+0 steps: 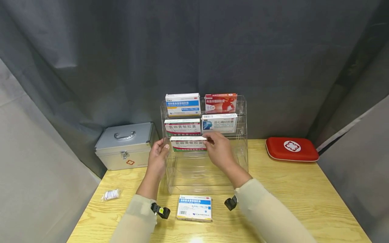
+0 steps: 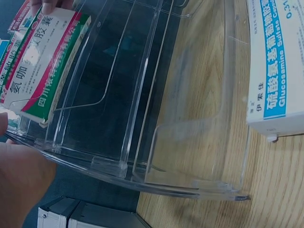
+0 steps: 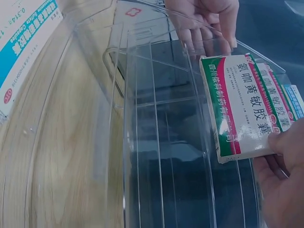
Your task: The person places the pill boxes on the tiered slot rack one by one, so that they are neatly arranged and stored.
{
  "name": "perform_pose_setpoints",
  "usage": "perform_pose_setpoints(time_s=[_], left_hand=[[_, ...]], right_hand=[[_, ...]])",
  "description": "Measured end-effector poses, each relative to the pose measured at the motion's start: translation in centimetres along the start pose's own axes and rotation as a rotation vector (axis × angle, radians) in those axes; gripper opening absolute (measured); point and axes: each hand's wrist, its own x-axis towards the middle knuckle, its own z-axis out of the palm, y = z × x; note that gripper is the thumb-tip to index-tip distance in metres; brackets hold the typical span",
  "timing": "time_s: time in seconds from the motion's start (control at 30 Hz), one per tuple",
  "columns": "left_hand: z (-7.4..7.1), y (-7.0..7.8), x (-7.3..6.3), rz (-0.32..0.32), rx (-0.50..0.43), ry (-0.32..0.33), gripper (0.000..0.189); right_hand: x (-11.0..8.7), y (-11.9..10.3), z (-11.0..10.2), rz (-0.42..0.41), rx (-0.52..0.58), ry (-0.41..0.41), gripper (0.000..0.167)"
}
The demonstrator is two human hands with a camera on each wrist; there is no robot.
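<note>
My right hand [image 1: 221,150] pinches the right end of a white, red and green medicine box [image 1: 188,144], thumb on its front. This box stands at the left of a lower tier of a clear tiered display rack [image 1: 200,189]. At the rack's left side my left hand [image 1: 157,157] grips the edge, its fingers seen through the clear plastic in the right wrist view, beside the box's left end. A matching box [image 1: 182,127] stands one tier up, next to a white box with a blue picture [image 1: 219,123]. The top tier holds a blue-and-white box [image 1: 183,105] and a red box [image 1: 221,103].
Another blue-and-white medicine box [image 1: 194,208] lies flat before the rack. A silver first-aid case [image 1: 124,146] stands at the back left, a small white bottle [image 1: 111,194] nearer the front. At right lies a red zip case [image 1: 291,149]. Grey curtains surround the wooden table.
</note>
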Motion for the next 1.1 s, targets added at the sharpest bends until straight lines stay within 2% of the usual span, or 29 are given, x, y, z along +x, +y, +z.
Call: perform_pose_setpoints(time_s=[0.2,0.37,0.67,0.77,0.87,0.97,1.1], left_hand=[[0.0,0.1,0.0,-0.007,-0.025,-0.014,0.040],[-0.1,0.0,-0.1,-0.008,-0.013,-0.024,0.043],[-0.2,-0.1,0.3,0.009,-0.023,-0.020,0.041],[-0.2,-0.2,0.3,0.005,-0.018,-0.019,0.040],[-0.3,-0.3,0.3,0.007,-0.016,-0.022,0.040],[-0.2,-0.3,0.3,0.012,-0.018,-0.017,0.040],[-0.1,-0.3,0.2,0.009,-0.023,-0.016,0.041]], right_hand=[[0.1,-0.5,1.0,-0.026,-0.012,0.014,0.020],[0.1,-0.7,1.5,-0.052,-0.086,-0.002,0.023],[-0.3,0.1,1.7,-0.220,-0.192,0.038,0.025],[-0.8,0.3,1.3,-0.210,-0.175,0.046,0.032],[-1.7,0.4,0.3,-0.170,-0.147,0.053,0.039],[-3.5,0.6,-1.0,-0.138,-0.092,0.040,0.042],[-7.1,1.2,-2.5,-0.086,0.006,-0.066,0.050]])
